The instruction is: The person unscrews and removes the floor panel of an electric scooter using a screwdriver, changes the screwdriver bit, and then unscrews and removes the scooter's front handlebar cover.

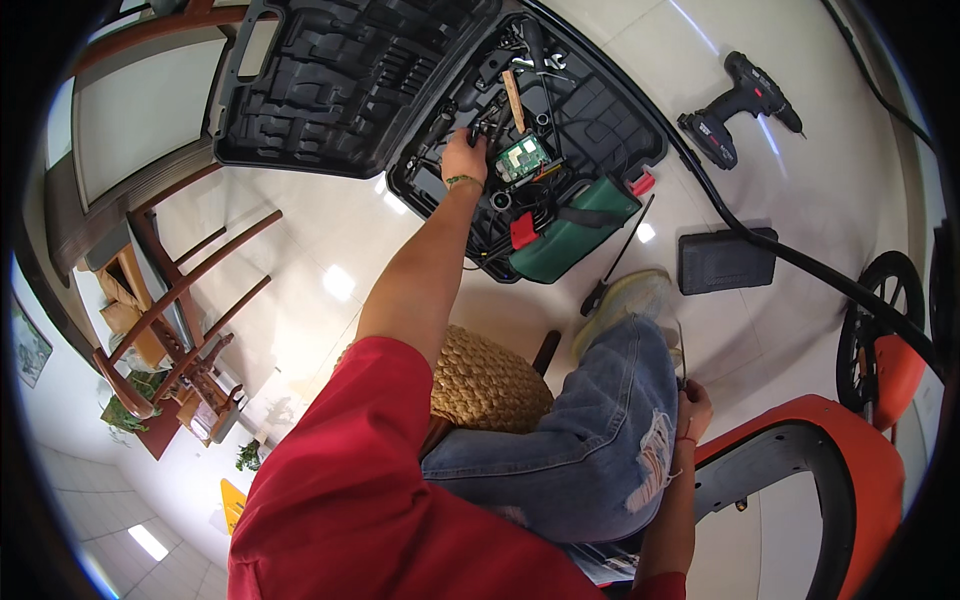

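Note:
My left hand (464,158) reaches into an open black tool case (625,125) on the floor. Its fingers close around a small dark piece among the tools; what it is I cannot make out. Close to those fingers lie a green circuit board (522,158) and a wooden-handled tool (514,100). Beside my right knee, my right hand (694,410) is closed on a thin metal rod-like tool (682,350) that points away from me; its handle is hidden in the hand.
A green bag (575,232) lies across the case's near edge. A long screwdriver (625,255), a cordless drill (742,108) and a flat black box (727,260) are on the tiled floor. An orange-and-black frame (865,470) with a wheel (882,325) stands at right.

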Tool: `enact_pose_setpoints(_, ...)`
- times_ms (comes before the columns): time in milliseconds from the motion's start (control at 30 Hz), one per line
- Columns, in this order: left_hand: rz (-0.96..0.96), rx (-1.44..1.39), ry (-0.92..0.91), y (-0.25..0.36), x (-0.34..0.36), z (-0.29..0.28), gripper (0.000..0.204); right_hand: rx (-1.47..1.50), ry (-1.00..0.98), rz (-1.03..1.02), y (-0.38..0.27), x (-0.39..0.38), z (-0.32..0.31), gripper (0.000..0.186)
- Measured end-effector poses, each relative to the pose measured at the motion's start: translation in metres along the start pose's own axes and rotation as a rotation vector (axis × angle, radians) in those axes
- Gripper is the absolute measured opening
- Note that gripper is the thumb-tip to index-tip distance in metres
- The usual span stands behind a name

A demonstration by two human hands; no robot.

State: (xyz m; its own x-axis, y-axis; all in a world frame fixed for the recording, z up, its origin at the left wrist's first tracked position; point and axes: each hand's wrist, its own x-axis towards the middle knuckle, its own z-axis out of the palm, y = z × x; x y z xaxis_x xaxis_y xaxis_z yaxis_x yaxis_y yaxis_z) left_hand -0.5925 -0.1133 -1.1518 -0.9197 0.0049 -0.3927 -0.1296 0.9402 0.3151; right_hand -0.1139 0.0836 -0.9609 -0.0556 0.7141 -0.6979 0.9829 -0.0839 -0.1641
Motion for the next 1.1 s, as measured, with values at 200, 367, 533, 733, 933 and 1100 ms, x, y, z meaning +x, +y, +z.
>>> enact_pose_setpoints(200,0.124,-0.297,-0.277,-0.024,-0.014,0.014,0.034,-0.059,-0.022,-0.024,-0.001,0.006,-0.004,0.026)
enact_pose_setpoints(367,0.051,-0.323,-0.495,-0.01,-0.02,0.001,0.03,0.035,-0.023,0.05,0.012,0.009,-0.003,0.027)
enact_pose_setpoints(533,0.26,-0.006,0.094,-0.015,-0.002,0.001,0.027,-0.005,-0.009,0.033,0.005,0.005,0.0,0.027)
enact_pose_setpoints(733,0.186,0.193,0.119,-0.003,-0.006,0.0,0.023,-0.009,0.025,0.022,0.004,0.0,0.003,0.027)
enact_pose_setpoints(933,0.033,0.202,0.041,0.01,-0.012,0.001,0.026,0.019,0.001,0.055,0.02,0.006,0.006,0.028)
enact_pose_setpoints(1100,0.08,0.116,0.085,0.01,-0.02,-0.001,0.025,0.044,-0.014,0.083,0.027,0.009,0.008,0.029)
